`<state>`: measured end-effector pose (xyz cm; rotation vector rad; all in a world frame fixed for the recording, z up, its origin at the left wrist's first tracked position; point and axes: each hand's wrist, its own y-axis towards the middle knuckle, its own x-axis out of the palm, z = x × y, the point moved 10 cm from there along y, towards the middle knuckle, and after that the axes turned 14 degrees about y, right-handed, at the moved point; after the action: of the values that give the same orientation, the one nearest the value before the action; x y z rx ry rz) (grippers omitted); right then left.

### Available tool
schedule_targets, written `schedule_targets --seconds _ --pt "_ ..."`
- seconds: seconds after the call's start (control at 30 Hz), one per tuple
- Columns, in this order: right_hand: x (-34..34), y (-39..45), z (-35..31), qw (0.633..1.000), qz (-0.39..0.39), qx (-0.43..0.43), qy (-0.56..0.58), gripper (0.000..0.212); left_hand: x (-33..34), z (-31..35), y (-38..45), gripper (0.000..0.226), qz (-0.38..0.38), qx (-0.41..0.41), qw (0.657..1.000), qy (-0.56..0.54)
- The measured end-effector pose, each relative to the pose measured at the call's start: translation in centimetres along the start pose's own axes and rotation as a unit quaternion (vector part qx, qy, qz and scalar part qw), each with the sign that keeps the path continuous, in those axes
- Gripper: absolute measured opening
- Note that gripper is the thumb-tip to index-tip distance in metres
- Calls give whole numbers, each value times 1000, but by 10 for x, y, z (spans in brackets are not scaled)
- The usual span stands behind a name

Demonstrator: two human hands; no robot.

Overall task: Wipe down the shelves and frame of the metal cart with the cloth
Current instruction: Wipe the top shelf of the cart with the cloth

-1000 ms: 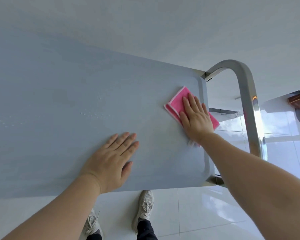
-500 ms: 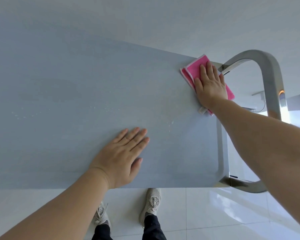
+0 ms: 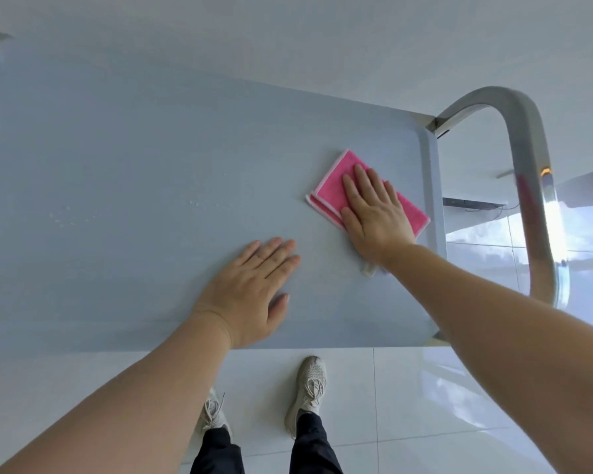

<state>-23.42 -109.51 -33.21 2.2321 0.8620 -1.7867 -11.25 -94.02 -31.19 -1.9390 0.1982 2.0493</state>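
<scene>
Two pale sneakers [image 3: 307,388] and dark trouser legs [image 3: 314,446] stand on glossy white floor tiles [image 3: 408,405], right at the cart's near edge. Both bare forearms reach up from the bottom corners onto the cart's top shelf [image 3: 117,165], a flat pale grey-blue metal sheet with a raised lip.

Left hand [image 3: 250,289] lies flat on the shelf near its front edge, palm down, fingers straight and together, thumb out to the side, gripping nothing.

Right hand [image 3: 374,213] sits further back and to the right, pressing flat on the pink cloth [image 3: 332,189], fingers straight and slightly spread, not curled round it. Cloth is folded, with a pale trim, and lies at an angle on the shelf just beside the right lip, sticking out past the fingertips and on the right of the hand. A small whitish bit pokes out under the wrist; can't tell what it is.

Small water droplets [image 3: 206,203] dot the shelf left of the cloth, more further left.

Beyond the right lip, the shiny curved handle bar [image 3: 528,165] of the frame loops up and over. A plain white wall [image 3: 322,35] is behind.
</scene>
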Motion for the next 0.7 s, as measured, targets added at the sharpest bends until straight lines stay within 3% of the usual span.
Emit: schedule_targets --seconds 0.33,0.7 --pt "35 -98 -47 1000 -19 14 14 61 -7 -1 -3 62 18 -15 998 -51" --pt "48 -130 -72 999 -41 -18 24 57 -16 -6 -6 50 59 -14 994 -92"
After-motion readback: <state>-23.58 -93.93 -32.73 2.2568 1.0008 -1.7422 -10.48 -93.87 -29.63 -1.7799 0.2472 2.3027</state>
